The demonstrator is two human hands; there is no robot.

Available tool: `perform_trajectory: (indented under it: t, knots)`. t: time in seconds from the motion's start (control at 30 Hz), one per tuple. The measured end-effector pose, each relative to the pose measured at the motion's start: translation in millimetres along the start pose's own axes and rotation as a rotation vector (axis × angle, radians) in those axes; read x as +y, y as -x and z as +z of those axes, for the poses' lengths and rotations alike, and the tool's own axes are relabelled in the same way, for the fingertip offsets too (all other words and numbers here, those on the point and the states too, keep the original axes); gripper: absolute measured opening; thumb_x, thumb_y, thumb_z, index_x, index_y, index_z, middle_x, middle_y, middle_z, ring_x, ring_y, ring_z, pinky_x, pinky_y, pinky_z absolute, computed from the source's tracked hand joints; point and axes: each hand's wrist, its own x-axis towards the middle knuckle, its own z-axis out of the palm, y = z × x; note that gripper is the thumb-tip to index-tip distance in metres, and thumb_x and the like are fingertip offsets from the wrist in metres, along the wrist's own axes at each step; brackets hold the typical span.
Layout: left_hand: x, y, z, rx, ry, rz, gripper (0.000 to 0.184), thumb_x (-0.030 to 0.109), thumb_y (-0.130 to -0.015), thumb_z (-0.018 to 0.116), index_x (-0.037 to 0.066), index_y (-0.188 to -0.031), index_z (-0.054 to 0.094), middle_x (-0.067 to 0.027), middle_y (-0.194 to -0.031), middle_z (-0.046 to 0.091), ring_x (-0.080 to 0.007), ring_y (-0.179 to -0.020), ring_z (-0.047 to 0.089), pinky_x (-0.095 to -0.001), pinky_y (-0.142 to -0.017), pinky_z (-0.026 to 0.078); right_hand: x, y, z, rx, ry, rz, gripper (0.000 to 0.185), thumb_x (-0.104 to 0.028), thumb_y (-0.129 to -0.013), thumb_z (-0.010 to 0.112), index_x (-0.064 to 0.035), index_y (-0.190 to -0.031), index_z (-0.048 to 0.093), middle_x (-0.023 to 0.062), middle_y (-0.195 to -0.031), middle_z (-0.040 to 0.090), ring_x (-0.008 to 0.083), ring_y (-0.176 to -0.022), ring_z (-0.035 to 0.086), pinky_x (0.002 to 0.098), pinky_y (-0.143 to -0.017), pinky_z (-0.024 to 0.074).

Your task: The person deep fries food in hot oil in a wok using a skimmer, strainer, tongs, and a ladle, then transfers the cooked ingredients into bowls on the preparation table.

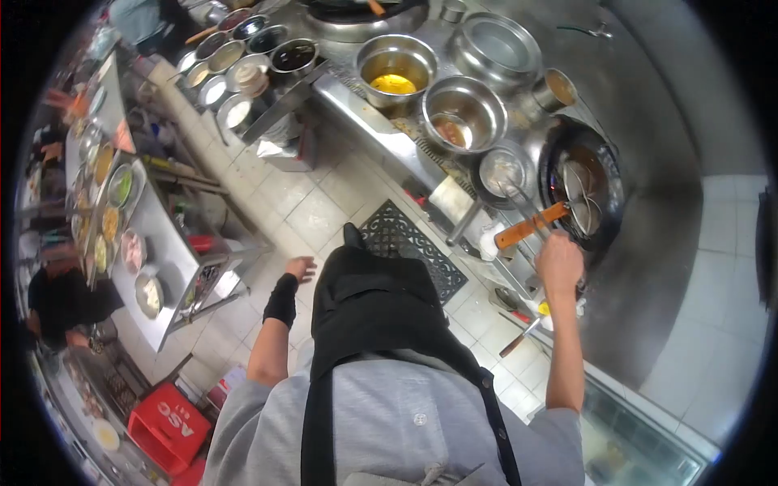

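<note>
My right hand [559, 263] is closed round the end of a thin metal ladle handle [531, 211]. The ladle's head is down in a small metal pot [489, 188] of pale contents on the stove's edge. Just beyond my fist, a wire strainer with a wooden handle [531, 226] lies over a dark wok [609, 166]; its mesh is above the dark liquid inside. My left hand [301, 269] hangs beside my apron over the floor, fingers apart and holding nothing.
Metal pots [464, 116] and a pot of yellow liquid [395, 83] line the stove. Seasoning bowls [294, 55] stand at the upper left. A prep table [166, 263] with food bowls is on the left; a person in black [69, 298] stands beyond it. A mat [429, 259] covers some floor.
</note>
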Motion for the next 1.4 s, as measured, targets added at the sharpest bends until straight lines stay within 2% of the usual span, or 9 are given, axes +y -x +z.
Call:
perform_trajectory:
  t: [0.2, 0.33, 0.43, 0.7, 0.8, 1.03, 1.2, 1.27, 1.4]
  knots:
    - [-71.0, 49.4, -12.9, 0.149, 0.1, -0.072, 0.026, 0.029, -0.096, 0.06, 0.009, -0.11, 0.067, -0.0052, -0.104, 0.073, -0.0192, -0.084, 0.069, -0.0391, -0.067, 0.057, -5.7, -40.3, 32.5, -0.067, 0.086, -0.256, 0.013, -0.018, -0.086, 0.068, -0.0058, -0.082, 0.069, 0.0151, -0.081, 0.073, 0.0297, -0.076, 0.074, 0.0401, -0.07, 0.0601]
    - [-86.5, 64.9, -21.0, 0.245, 0.135, -0.013, 0.024, 0.029, -0.095, 0.059, 0.01, -0.104, 0.07, -0.0033, -0.1, 0.074, -0.0171, -0.077, 0.069, -0.0363, -0.059, 0.056, 1.3, -69.6, 108.6, 0.096, 0.171, -0.371, 0.022, -0.025, -0.083, 0.076, -0.0038, -0.084, 0.07, 0.0153, -0.083, 0.073, 0.0296, -0.083, 0.074, 0.0396, -0.072, 0.0597]
    - [-102.6, 63.1, -26.2, 0.25, 0.214, -0.009, 0.032, 0.025, -0.095, 0.059, 0.012, -0.123, 0.066, -0.0053, -0.107, 0.073, -0.0208, -0.084, 0.071, -0.0408, -0.071, 0.057, -2.2, -31.7, 39.7, 0.032, 0.104, -0.18, 0.01, -0.018, -0.085, 0.07, -0.0088, -0.081, 0.07, 0.0125, -0.084, 0.072, 0.0311, -0.078, 0.073, 0.0412, -0.068, 0.0588]
    - [-180.0, 52.5, -42.6, 0.243, 0.246, -0.295, 0.025, 0.023, -0.093, 0.058, 0.008, -0.112, 0.067, -0.007, -0.107, 0.073, -0.0255, -0.084, 0.071, -0.0435, -0.071, 0.058, -40.0, 84.5, -121.1, -0.06, 0.076, -0.144, 0.015, -0.015, -0.089, 0.066, -0.0037, -0.099, 0.064, 0.0159, -0.093, 0.066, 0.035, -0.08, 0.069, 0.0458, -0.067, 0.0541]
    - [-188.8, 50.0, -62.5, 0.215, 0.254, -0.299, 0.026, 0.021, -0.091, 0.059, 0.007, -0.113, 0.066, -0.0097, -0.106, 0.073, -0.0274, -0.085, 0.071, -0.0437, -0.07, 0.058, -88.2, 91.1, -162.2, 0.014, 0.015, -0.306, 0.023, -0.015, -0.089, 0.066, -0.0031, -0.109, 0.061, 0.0155, -0.094, 0.064, 0.0351, -0.079, 0.067, 0.0461, -0.065, 0.0526]
    - [-163.3, -13.2, -109.6, 0.217, 0.248, -0.164, 0.029, 0.025, -0.093, 0.06, 0.008, -0.115, 0.067, -0.0082, -0.107, 0.074, -0.0234, -0.082, 0.072, -0.0415, -0.063, 0.057, -297.0, 46.3, -213.5, 0.3, -0.077, -0.967, 0.038, -0.008, -0.078, 0.069, -0.0002, -0.115, 0.062, 0.0099, -0.091, 0.061, 0.0253, -0.078, 0.064, 0.0335, -0.068, 0.0523]
    - [-151.5, -39.5, -142.1, 0.172, 0.266, 0.036, 0.025, 0.024, -0.098, 0.054, 0.01, -0.114, 0.067, -0.0061, -0.106, 0.074, -0.0199, -0.086, 0.071, -0.0395, -0.064, 0.057, -508.1, 26.4, -229.8, 0.634, 0.023, -1.37, 0.012, -0.012, -0.077, 0.066, -0.0043, -0.086, 0.066, 0.0074, -0.082, 0.06, 0.0225, -0.072, 0.064, 0.0365, -0.058, 0.0508]
    - [-200.0, -93.1, -148.4, 0.194, 0.126, 0.182, 0.024, 0.024, -0.098, 0.054, 0.011, -0.114, 0.067, -0.0063, -0.106, 0.073, -0.0195, -0.084, 0.071, -0.0392, -0.066, 0.056, -592.5, 26.8, -225.4, 0.748, 0.047, -1.488, 0.008, -0.013, -0.078, 0.065, -0.0077, -0.073, 0.067, 0.0067, -0.077, 0.06, 0.0221, -0.072, 0.065, 0.0376, -0.055, 0.0497]
    - [-225.3, -55.7, -149.2, 0.175, 0.298, 0.041, 0.024, 0.023, -0.098, 0.053, 0.012, -0.115, 0.066, -0.0066, -0.109, 0.073, -0.0193, -0.085, 0.071, -0.0383, -0.069, 0.056, -713.2, 53.4, -236.1, 0.899, 0.195, -1.631, 0.012, -0.015, -0.076, 0.067, -0.0105, -0.066, 0.071, 0.0096, -0.071, 0.066, 0.0245, -0.067, 0.066, 0.0399, -0.046, 0.046]
